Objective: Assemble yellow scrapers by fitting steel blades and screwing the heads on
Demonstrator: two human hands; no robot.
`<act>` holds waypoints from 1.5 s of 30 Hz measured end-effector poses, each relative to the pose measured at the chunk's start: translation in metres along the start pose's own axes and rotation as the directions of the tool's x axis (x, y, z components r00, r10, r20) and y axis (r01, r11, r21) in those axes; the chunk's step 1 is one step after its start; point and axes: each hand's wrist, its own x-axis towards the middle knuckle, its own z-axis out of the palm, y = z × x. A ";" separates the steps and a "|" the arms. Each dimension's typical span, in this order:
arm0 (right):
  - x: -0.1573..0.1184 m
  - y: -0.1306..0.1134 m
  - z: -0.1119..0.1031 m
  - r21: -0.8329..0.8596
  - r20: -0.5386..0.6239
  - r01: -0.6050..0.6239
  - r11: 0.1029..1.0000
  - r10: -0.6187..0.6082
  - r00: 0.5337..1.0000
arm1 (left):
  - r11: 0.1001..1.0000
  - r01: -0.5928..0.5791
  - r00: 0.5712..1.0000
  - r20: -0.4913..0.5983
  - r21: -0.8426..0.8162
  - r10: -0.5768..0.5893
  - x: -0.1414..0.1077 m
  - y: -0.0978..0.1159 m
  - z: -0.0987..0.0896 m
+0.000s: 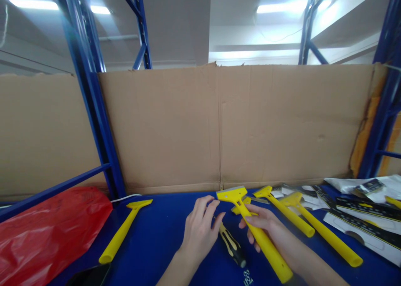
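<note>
My right hand (266, 225) is closed round the neck of a yellow scraper (263, 240), its wide head tilted up to the left and its handle toward me. Just left of the scraper head, my left hand (202, 223) has its fingers curved and apart, with nothing visible between them. Between the hands a black and cream screwdriver (232, 245) lies on the blue table (156, 244); its tip end is partly hidden by my left hand. Small yellow parts (246, 201) lie behind the held scraper, partly covered by it.
One yellow scraper (123, 234) lies at the left, beside a red plastic bag (62, 231) and a dark phone-like object (89, 276). Two more scrapers (290, 217) lie at the right, near black and white packages (363, 231). Cardboard (169, 127) stands behind, between blue posts.
</note>
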 end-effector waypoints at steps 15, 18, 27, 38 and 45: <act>-0.002 -0.013 0.002 0.031 -0.126 0.062 0.998 -0.058 0.990 | 0.921 0.262 0.623 0.779 -0.289 0.067 0.017 0.041 -0.027; -0.002 -0.012 0.002 0.024 -0.115 0.078 0.997 -0.075 0.991 | 0.892 0.339 0.552 0.831 -0.299 0.069 0.011 0.040 -0.023; -0.006 -0.012 0.006 0.054 -0.136 0.039 0.998 -0.032 0.990 | 0.764 0.582 0.370 0.927 -0.279 0.056 0.004 0.038 -0.014; -0.001 -0.005 0.002 0.045 -0.127 0.042 0.998 -0.036 0.991 | 0.736 0.640 0.291 0.956 -0.219 0.032 0.008 0.036 -0.014; -0.006 -0.009 0.007 0.045 -0.128 0.035 0.998 -0.029 0.991 | 0.723 0.655 0.315 0.949 -0.221 0.005 0.005 0.032 -0.011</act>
